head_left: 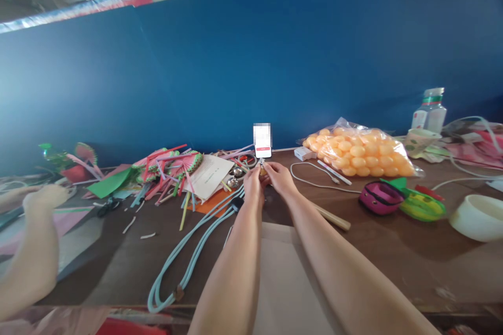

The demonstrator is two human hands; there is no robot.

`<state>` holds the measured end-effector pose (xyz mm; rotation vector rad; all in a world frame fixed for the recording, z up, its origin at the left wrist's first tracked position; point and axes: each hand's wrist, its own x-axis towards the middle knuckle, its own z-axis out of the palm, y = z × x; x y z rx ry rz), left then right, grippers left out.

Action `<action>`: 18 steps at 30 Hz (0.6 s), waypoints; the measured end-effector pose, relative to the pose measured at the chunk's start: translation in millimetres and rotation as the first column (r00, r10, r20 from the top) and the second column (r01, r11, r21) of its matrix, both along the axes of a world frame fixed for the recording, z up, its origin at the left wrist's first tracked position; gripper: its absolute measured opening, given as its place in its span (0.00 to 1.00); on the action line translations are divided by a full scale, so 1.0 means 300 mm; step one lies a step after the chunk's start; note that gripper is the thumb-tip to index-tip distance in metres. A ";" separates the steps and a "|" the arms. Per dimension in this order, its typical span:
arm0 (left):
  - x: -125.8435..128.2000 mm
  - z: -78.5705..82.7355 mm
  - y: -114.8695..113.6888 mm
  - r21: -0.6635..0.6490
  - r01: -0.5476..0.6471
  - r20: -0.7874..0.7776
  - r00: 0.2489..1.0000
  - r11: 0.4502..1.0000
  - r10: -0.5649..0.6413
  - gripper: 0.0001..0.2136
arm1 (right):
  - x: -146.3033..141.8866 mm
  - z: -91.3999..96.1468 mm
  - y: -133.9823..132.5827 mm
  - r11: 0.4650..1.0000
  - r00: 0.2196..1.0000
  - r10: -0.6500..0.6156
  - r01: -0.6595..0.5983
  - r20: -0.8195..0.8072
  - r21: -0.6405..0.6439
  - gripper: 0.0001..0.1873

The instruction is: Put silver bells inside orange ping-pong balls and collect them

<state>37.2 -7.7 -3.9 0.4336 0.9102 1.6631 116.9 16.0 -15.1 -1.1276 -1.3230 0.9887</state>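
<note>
My left hand and my right hand meet near the back of the table, fingers closed together. Between their fingertips is a small object, partly pale and partly brownish, too small to name. Just beyond it a phone stands upright with its screen lit. Left of my left hand lie round silver metal balls and a looped light-blue cord. A wooden stick extends from beneath my right forearm. Under my arms lies a beige sheet.
At left a co-worker's arm rests over papers. Nearby are striped paper fans and a white printed sheet. At right are a bag of orange balls, a purple pouch, a white bowl and bottles.
</note>
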 end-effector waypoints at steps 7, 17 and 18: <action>0.002 0.004 -0.002 0.003 -0.002 -0.003 1.000 1.000 0.002 0.11 | 0.001 0.000 -0.001 1.000 1.000 0.003 -0.003 0.001 0.009 0.18; 0.002 0.007 -0.002 -0.001 -0.002 -0.005 1.000 1.000 0.002 0.12 | -0.002 0.002 -0.006 1.000 1.000 -0.018 0.018 -0.004 -0.010 0.19; 0.002 0.006 -0.002 -0.001 -0.002 -0.003 1.000 1.000 0.002 0.12 | -0.003 0.003 -0.006 1.000 1.000 -0.018 0.018 -0.005 -0.009 0.20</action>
